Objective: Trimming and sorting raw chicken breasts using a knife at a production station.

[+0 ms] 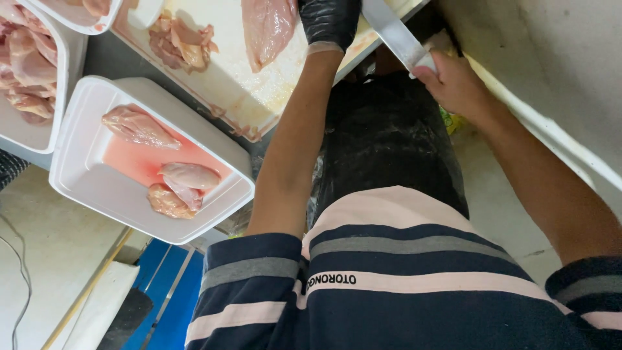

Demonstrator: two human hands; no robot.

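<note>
While the chicken breast [269, 26] is lying flat on the white cutting board [259, 87], the left hand [330, 23], covered by a black glove, is set against its right edge, apparently so that the slippery meat is steadied. The fingers are cut off by the upper frame edge, so it cannot be told whether they are spread or closed.

The bare right hand [453, 81] is wrapped closed around the handle of the knife [392, 29]. The blade is angled up and to the left, over the near corner of the board and just beside the gloved wrist, and it is not seen touching the meat.

A pile of trimmings [181, 42] is kept at the left of the board, apart from the breast. A white foam tray [97, 191] with three pieces in pink liquid is placed near the board's left corner, and a fuller tray [61, 84] stands beside it. The board's lower edge is partly hidden by the left forearm.
</note>
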